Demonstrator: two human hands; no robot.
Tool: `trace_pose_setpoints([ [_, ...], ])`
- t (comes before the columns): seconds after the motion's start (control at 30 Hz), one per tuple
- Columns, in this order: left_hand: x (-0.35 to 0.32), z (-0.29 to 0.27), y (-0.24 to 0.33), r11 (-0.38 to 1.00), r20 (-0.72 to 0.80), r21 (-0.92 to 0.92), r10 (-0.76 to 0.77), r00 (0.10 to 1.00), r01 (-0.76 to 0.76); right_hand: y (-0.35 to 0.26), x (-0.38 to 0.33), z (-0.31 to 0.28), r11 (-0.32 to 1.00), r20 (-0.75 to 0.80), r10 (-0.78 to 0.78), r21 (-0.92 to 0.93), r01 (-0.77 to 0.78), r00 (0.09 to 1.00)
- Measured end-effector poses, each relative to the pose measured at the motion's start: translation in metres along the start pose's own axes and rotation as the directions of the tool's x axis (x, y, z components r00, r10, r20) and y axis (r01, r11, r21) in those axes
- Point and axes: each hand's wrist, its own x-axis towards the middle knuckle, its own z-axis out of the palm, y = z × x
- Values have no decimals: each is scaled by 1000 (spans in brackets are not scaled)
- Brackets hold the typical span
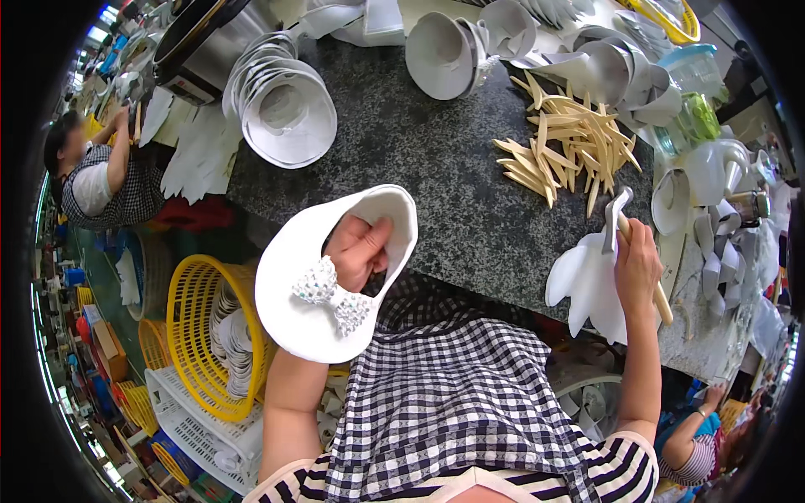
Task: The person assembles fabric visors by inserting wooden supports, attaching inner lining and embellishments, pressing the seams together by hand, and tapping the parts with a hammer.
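A white shoe upper point(289, 235) is in my left hand point(359, 250), which reaches through its opening with the fingers curled and the thumb folded over. A sparkling bow point(334, 295) sits on the front of the upper. At the table's right front edge, my right hand point(639, 267) is wrapped round the wooden handle of a hammer point(616, 214), its metal head pointing away from me. Beneath that hand lie white, petal-shaped flat pieces point(579, 281). Beyond the hammer is a loose pile of tan, pointed strips point(574, 142).
Nested white uppers point(289, 126) stand at the back left of the dark speckled table point(369, 126), with more uppers point(440, 54) at the back. A yellow basket point(174, 310) holds stacked pieces at my left. One person point(92, 180) works at far left, another point(692, 444) at lower right.
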Motion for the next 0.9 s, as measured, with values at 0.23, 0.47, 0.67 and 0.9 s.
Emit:
trace_pose_setpoints([
  [0.23,20,72,-14,984,-82,-80,-164,983,158,-52,10,-16,930,-77,-108,344,128,991],
  [0.47,40,103,-24,930,137,289,-275,952,227,-118,41,6,500,529,-336,801,-328,779],
  [0.67,59,125,-10,861,0,501,-99,995,86,-99,59,13,625,380,-345,775,-92,858],
  [0.9,78,93,-45,969,-354,217,-32,935,115,-84,67,26,444,378,-322,870,-214,868],
])
